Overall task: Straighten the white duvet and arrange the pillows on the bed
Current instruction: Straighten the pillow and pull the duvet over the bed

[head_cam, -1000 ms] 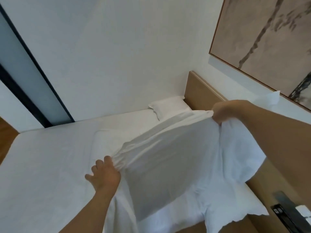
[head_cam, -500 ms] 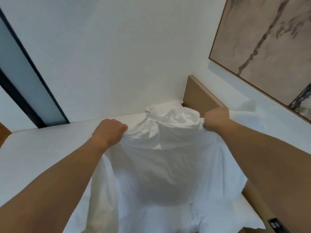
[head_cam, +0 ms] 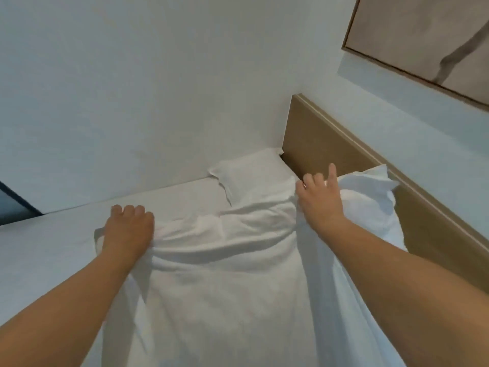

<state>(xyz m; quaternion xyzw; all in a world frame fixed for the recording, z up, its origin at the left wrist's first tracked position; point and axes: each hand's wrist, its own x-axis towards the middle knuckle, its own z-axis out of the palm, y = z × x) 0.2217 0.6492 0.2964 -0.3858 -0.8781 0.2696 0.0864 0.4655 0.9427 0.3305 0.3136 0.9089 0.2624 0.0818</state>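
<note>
Bed (head_cam: 53, 239): white sheet, filling the lower frame. Duvet (head_cam: 225, 287): white, rumpled, bunched in folds at centre, trailing to 6 o'clock. Pillows: one (head_cam: 251, 176) flat at 12 o'clock against the headboard (head_cam: 330, 144); another (head_cam: 370, 202) at 2 o'clock. Left hand (head_cam: 128, 229), 9 o'clock: fingers curled, gripping the duvet edge. Right hand (head_cam: 318, 200), 1 o'clock: fingers loosely spread, index extended, resting on the duvet.

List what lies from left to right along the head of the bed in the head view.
Left hand → pillow by the wall → right hand → second pillow against the headboard → wooden headboard → framed picture.
</note>
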